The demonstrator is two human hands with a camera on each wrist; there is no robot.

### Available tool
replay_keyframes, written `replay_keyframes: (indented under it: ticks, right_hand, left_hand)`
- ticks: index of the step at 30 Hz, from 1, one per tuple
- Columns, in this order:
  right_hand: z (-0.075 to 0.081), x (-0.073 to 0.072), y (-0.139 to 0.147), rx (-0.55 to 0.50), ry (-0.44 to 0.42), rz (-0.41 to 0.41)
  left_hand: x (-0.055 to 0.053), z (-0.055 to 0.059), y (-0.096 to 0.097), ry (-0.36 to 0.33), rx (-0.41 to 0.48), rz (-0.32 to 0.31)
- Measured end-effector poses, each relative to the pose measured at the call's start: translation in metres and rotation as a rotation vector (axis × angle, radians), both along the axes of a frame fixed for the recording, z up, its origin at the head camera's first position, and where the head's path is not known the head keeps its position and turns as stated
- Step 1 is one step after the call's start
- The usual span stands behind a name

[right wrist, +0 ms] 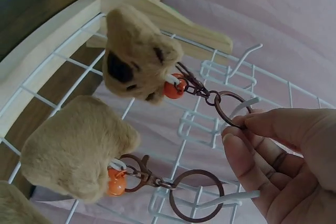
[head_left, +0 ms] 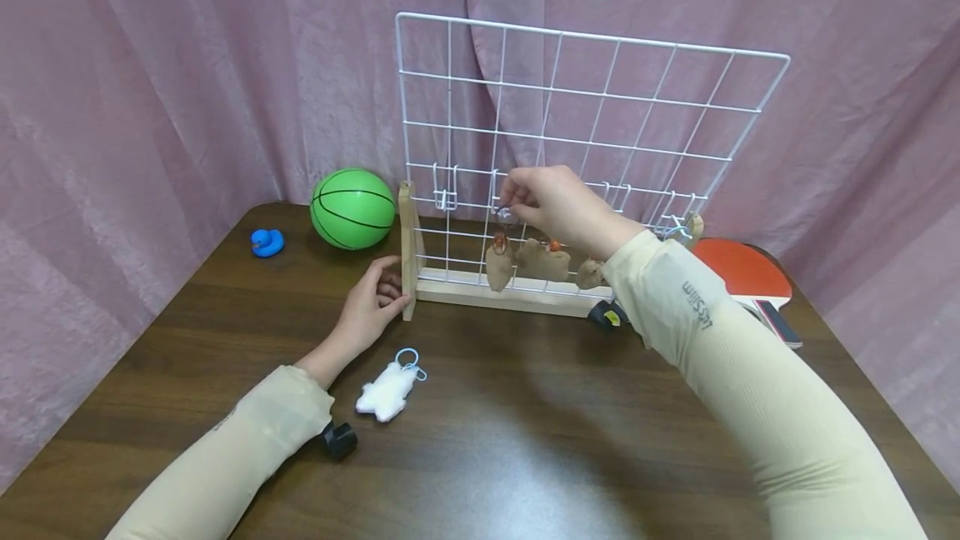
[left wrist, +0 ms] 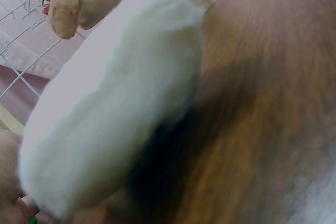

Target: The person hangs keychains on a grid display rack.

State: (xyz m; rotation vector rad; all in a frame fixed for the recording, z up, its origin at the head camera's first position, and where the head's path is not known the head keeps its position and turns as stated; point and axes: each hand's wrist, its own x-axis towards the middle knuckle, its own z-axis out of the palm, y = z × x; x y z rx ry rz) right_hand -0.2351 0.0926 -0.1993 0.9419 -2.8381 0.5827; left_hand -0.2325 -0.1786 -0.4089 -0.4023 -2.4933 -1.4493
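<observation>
In the head view, my right hand (head_left: 558,202) is raised at the white wire grid (head_left: 592,97). In the right wrist view, its thumb and forefinger pinch the bronze ring of a brown plush keychain (right wrist: 137,59) at a white hook. The plush hangs below with an orange bell. Beside it, another brown plush keychain (right wrist: 79,148) hangs by its ring from a hook; a third (head_left: 590,274) is farther right. My left hand (head_left: 367,302) touches the left end of the wooden stand (head_left: 408,248), fingers loosely bent. Near that wrist lies a white plush keychain (head_left: 387,390).
A green ball (head_left: 352,208) and a blue rubber duck (head_left: 267,242) sit at the back left of the table (head_left: 480,448). Right of the stand lies a red table tennis paddle (head_left: 742,269). White hooks (head_left: 445,190) hang on the grid. A pink curtain (head_left: 187,65) forms the background.
</observation>
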Motion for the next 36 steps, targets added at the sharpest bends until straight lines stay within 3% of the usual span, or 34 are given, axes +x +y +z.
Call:
replay_keyframes:
  ticks: [18,29,36]
  right_hand:
    - [-0.008,-0.003,-0.002,0.033,0.075,0.01]
    - [0.002,0.012,0.005,-0.066,0.075,-0.03]
    - [0.007,0.025,0.01,-0.144,0.139,-0.016]
  left_hand:
    - [-0.001,-0.001,-0.002,-0.001,-0.008,0.007]
    - [-0.001,-0.003,-0.001,0.016,-0.006,0.0]
    - [-0.002,-0.004,-0.001,0.035,-0.007,0.003]
